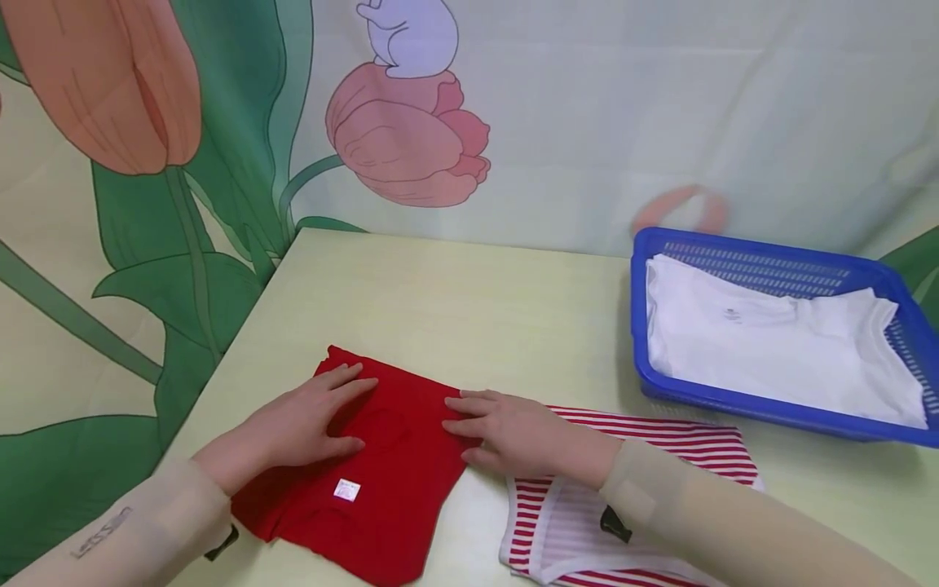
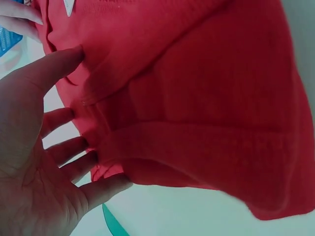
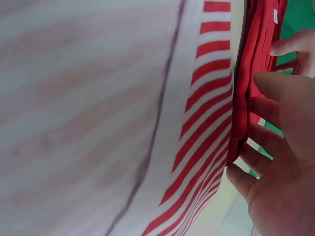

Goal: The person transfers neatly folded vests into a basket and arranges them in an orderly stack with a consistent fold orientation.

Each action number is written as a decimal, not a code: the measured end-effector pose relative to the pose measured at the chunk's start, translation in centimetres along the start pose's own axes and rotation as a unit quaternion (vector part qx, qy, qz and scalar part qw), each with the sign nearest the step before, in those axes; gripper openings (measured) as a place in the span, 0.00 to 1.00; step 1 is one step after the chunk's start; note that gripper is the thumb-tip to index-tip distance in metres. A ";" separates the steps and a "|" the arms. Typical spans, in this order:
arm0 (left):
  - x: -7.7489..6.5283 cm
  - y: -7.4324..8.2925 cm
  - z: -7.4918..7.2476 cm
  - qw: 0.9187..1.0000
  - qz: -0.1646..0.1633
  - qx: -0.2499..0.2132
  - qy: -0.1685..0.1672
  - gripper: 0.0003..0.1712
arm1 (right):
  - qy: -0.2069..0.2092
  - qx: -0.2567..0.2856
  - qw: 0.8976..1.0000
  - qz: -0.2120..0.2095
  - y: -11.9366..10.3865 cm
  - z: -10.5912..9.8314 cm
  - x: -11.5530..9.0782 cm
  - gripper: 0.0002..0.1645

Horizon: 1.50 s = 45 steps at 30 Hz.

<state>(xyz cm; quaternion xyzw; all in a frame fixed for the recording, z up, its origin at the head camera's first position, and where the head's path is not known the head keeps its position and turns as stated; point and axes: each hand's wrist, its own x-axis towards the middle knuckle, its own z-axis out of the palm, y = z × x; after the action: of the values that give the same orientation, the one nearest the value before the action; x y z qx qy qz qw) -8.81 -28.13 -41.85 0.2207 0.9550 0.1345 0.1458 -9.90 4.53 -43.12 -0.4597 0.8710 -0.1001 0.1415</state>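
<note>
Big tulip-print fabric backdrop (image 1: 550,122) behind a smooth pale table (image 1: 455,302) here. Head view: my left hand (image 1: 311,420) and right hand (image 1: 513,428) rest on the left and right edges of a flat red garment (image 1: 396,456) at the near side, fingers spread and fairly straight. It's got a shiny little label (image 1: 347,489). Striped garment (image 1: 704,444) just right, slotted blue plastic basket (image 1: 734,399) with white cloth (image 1: 756,342) far right. Left wrist view: soft, matte overlapping folds, fingers spaced apart. Right wrist view: rounded, stacked red layers against my spread fingertips.
</note>
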 end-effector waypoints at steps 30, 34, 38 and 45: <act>4.0 0.2 -0.8 1.000 -0.008 0.023 -0.010 0.54 | 0.018 0.028 0.999 0.030 2.7 -0.8 -0.1 0.34; 4.2 0.0 -0.8 1.000 -0.005 0.024 -0.013 0.53 | 0.020 0.023 0.999 0.029 2.7 -0.6 -0.1 0.34; 4.6 -0.4 -0.8 1.000 0.000 0.026 -0.015 0.54 | 0.021 0.025 0.999 0.033 2.7 -0.5 -0.2 0.35; 5.5 -0.7 -1.0 0.999 0.004 0.025 -0.025 0.54 | 0.026 0.031 0.998 0.040 2.6 -0.2 -0.4 0.36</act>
<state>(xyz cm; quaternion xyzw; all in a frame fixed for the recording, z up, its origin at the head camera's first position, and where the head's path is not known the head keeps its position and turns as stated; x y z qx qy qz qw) -14.16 -26.40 -42.38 0.2315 0.9532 0.1055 0.1631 -11.80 6.32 -43.67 -0.4173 0.8884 -0.1333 0.1374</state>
